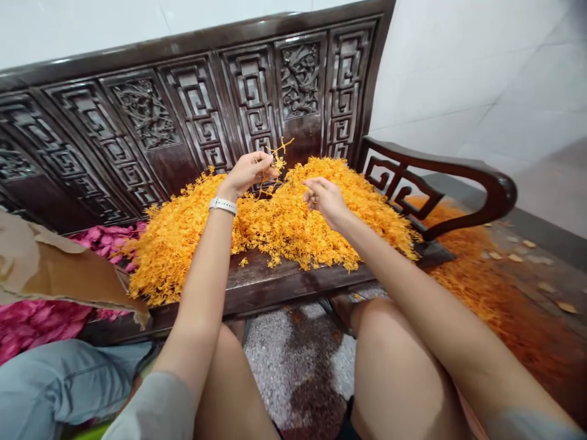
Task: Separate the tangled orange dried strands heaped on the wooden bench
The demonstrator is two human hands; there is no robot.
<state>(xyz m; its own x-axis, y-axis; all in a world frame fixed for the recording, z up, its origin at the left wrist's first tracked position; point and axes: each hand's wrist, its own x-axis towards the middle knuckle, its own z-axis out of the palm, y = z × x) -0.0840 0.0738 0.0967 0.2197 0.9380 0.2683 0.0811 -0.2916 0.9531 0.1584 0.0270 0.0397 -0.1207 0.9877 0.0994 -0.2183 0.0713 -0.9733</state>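
My left hand (251,172), with a white band on its wrist, pinches an orange sprig (279,162) whose thin branching stem sticks up past the fingertips. To the right, my right hand (324,198) hovers over the orange pile with its fingers drawn together. Whatever may lie between those fingertips is too small to make out. Below both hands spreads a large heap of small orange sprigs (293,226), covering much of the seat of a dark carved wooden bench (257,287). One loose bit (243,262) lies near the seat's front edge.
A carved backrest (183,113) rises behind the heap, with a curved armrest (458,177) at right. More orange material (481,287) covers the floor there. At left are magenta pieces (46,321), a torn cardboard piece (77,269) and another person's jeans-clad leg (73,379).
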